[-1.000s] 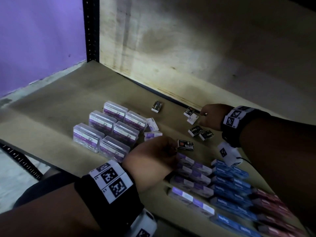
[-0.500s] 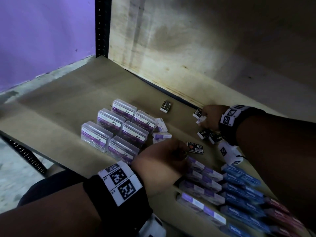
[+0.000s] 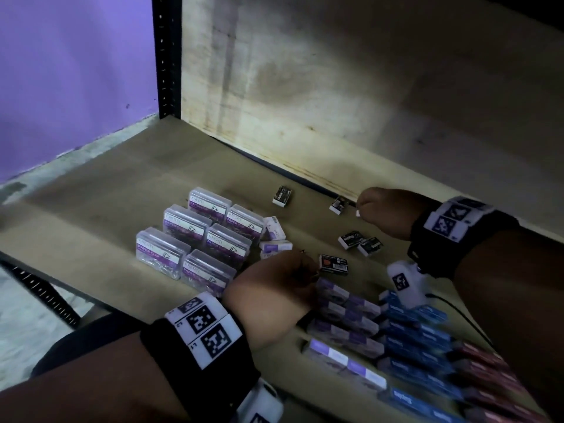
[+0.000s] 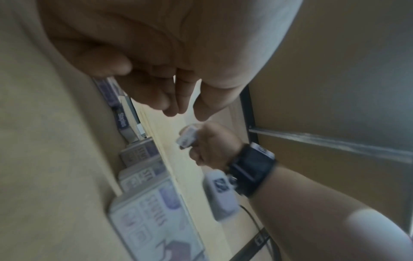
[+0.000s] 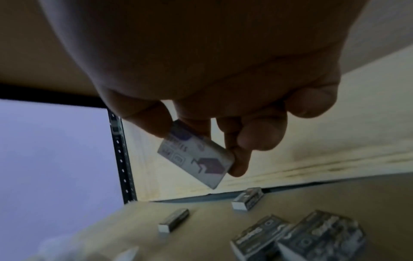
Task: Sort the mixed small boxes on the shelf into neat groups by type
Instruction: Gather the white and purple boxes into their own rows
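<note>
The right hand is pinching a small white-and-purple box between thumb and fingers, carrying it clear of the shelf near the back board. In the left wrist view the same box is showing in that hand. The left hand is resting at the near end of the purple row, fingers loosely curled together and holding nothing.

Taking the block of clear paper-clip cases as the landmark: two white-and-purple boxes are lying against its right side, and that is probably where the held one belongs. Beyond them to the right, black boxes are lying scattered, one just past the left hand's fingertips, others behind the block toward the board.

To do this step well, the hand should be carrying the box over the black ones rather than dragging through them, turning it to match the two already there, and setting it down flush beside them. The box is light, so a gentle pinch is enough. The black boxes are still needing gathering afterwards.
</note>
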A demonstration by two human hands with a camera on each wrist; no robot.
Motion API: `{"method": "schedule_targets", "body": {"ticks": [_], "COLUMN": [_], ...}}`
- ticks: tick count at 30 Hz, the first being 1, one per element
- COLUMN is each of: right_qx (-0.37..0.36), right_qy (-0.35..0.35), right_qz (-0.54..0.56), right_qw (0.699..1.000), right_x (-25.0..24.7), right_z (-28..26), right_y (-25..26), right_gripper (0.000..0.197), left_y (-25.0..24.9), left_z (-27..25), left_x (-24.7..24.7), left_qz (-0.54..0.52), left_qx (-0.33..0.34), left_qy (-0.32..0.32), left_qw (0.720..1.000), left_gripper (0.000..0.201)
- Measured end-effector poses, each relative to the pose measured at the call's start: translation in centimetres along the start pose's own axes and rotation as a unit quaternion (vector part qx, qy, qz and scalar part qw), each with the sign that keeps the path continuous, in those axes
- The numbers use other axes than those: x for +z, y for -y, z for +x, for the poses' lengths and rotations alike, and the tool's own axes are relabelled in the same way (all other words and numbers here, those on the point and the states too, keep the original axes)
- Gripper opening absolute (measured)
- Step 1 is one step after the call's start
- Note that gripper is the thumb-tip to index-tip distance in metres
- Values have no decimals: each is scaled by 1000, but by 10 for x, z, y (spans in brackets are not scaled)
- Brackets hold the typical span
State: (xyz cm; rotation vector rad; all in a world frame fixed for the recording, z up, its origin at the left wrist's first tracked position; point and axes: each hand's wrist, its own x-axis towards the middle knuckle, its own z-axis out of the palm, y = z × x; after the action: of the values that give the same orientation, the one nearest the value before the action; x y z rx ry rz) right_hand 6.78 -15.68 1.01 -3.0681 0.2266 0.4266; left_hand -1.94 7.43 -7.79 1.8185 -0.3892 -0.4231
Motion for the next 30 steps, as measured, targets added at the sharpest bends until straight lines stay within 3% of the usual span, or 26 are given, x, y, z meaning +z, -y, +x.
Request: {"method": "schedule_targets", "body": {"ticks": [7,11,13,15,17,23,26,30], "right_qx": [-12,-125,-149,-125,-113,-100,-90,-86], "right_qy": [-47,-35,-16,-17,-16,-31,-35,-23], "right_qz": [205,312,317,285,275,257,279,293], "right_qw": [978,941,936,950,955,961,956,952], "right_x": [22,32,43,53,57,60,64,66], "right_z": [-59,-95,-112,-126,-140,-168,-173,-178], "right_y": [-24,-21,-22,-28,-32,-38,-41,-44], "right_gripper": [22,45,40,27,16,10,24,30], "left_y": [-13,-19,-19,-21,-22,-36,-50,-68], "left_z": [-5,-6,-7,-6,-2,14,22,39], "left_x": [0,5,8,9,10,7,-3,-18], "left_qz": [74,125,150,192,240,360,401,522], "left_qx": [-2,-2,-10,-3,11,21,37,37], "left_qy": [10,18,26,34,46,38,40,43], "left_qw": [997,992,988,981,970,932,914,851], "left_gripper": [28,19,15,26,27,24,21,26]}}
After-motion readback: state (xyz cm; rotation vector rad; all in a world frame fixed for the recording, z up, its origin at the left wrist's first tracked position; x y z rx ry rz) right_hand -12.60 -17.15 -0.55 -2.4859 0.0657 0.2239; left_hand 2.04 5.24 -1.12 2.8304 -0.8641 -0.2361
